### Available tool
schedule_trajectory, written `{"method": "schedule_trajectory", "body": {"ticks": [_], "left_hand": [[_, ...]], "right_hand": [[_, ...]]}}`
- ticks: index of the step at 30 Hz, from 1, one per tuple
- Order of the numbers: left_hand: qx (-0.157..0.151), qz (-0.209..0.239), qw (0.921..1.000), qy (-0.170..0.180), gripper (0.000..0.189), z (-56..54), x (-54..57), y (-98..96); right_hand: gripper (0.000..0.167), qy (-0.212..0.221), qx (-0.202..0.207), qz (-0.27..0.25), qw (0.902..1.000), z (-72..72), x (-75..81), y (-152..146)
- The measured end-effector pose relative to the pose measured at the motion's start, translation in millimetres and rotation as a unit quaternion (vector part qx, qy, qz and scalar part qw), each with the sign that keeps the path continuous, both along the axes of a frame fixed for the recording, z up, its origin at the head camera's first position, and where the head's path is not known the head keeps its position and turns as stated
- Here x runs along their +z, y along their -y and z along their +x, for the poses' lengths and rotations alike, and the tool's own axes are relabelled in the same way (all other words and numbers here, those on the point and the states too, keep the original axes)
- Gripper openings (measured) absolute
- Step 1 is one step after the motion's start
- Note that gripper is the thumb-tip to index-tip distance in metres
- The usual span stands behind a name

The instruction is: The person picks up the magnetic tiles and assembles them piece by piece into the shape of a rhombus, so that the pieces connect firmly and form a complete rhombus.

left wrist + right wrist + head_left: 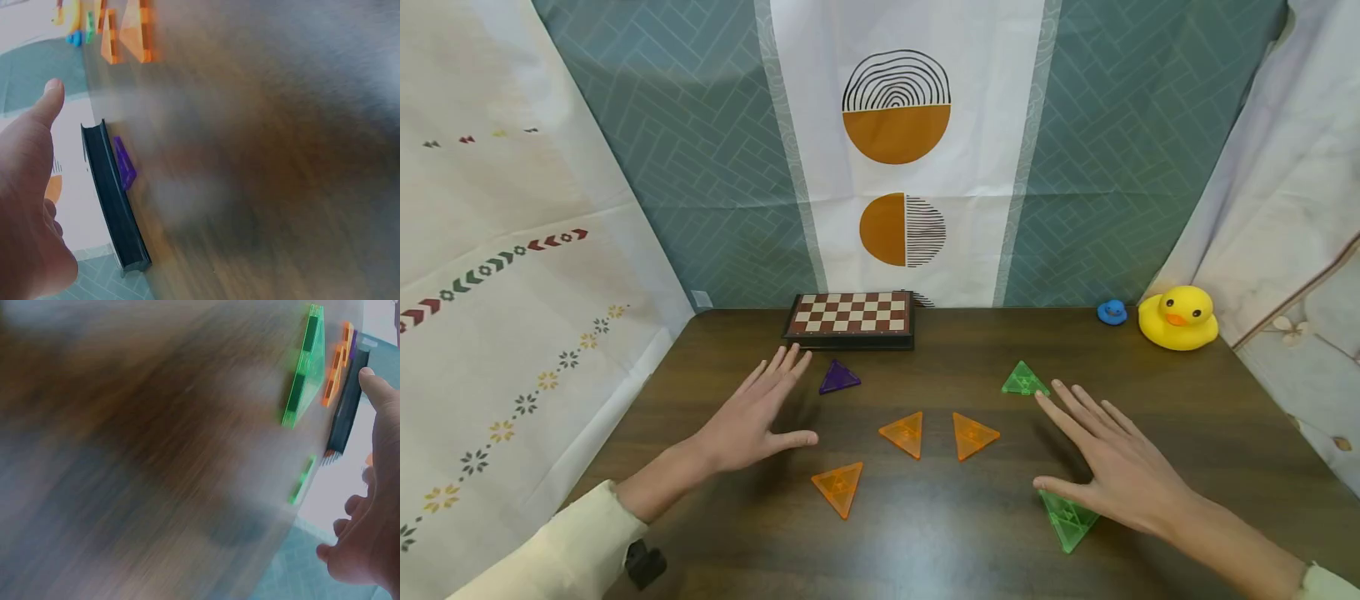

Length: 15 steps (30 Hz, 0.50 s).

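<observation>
Both hands hover over the dark wooden table with fingers spread and nothing held. My left hand (748, 421) is nearest a purple triangle tile (838, 377), which lies just past its fingertips. Three translucent orange triangle tiles, one of them an orange tile (840, 490), lie between the hands. My right hand (1123, 467) is above a green triangle tile (1067, 521) and partly covers it. Beyond its fingertips lies another green tile (1022, 379). In the left wrist view the thumb (49, 106) is stretched out, away from the tiles.
A checkered board-game box (852, 321) stands at the back of the table (730, 533). At the back right sit a small blue duck (1112, 312) and a large yellow duck (1180, 319). Patterned cloths (700, 167) hang behind and at both sides.
</observation>
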<state>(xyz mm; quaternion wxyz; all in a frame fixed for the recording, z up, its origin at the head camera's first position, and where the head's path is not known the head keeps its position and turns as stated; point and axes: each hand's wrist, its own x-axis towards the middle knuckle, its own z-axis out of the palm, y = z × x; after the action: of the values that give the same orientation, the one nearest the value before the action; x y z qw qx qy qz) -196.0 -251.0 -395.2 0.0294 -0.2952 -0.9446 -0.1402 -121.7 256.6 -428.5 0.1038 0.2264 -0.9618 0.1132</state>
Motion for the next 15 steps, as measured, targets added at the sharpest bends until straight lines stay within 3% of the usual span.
{"method": "schedule_trajectory", "body": {"ticks": [6,15], "left_hand": [[0.014,0.092,0.9942,0.054,0.117,-17.0,1.8,-5.7],[0.089,0.16,0.9754,0.122,0.114,-33.6,-5.0,-13.0]], "right_hand": [[0.116,0.038,0.046,-0.055,0.9967,-13.9,0.6,27.8],[0.115,0.131,0.082,-0.134,0.9789,-28.9,-3.4,74.7]]}}
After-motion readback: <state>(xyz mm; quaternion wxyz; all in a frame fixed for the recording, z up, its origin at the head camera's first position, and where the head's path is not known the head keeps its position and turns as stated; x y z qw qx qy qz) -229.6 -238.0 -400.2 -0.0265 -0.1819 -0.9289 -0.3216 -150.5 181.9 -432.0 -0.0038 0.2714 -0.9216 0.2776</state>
